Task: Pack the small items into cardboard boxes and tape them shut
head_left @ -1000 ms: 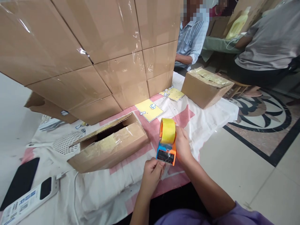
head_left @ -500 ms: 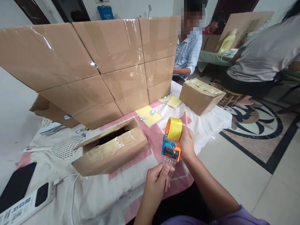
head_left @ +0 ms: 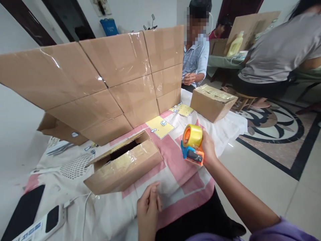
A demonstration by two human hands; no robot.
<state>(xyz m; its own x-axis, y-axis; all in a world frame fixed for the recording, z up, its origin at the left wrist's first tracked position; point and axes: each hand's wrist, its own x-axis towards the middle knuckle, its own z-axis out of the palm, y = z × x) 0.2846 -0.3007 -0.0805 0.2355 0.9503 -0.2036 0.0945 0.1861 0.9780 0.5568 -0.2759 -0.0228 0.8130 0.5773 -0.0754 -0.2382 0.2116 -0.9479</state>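
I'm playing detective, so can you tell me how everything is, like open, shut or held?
Tape dispenser: held in the right hand.
Yellow roll: mounted on it.
Left hand: curled.
Front box: partly open.
Far box: top taped, narrow gap showing.
Cardboard wall: upright.
White device: lying flat.
Bottle: upright.

Left hand (head_left: 149,202), earlier at the tape dispenser's (head_left: 193,154) mouth, now well apart from it, displaced to the near left; right hand (head_left: 208,146) and dispenser displaced rightward.

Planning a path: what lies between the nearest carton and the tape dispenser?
In the head view, just pink-and-white cloth shows between carton and tape dispenser.
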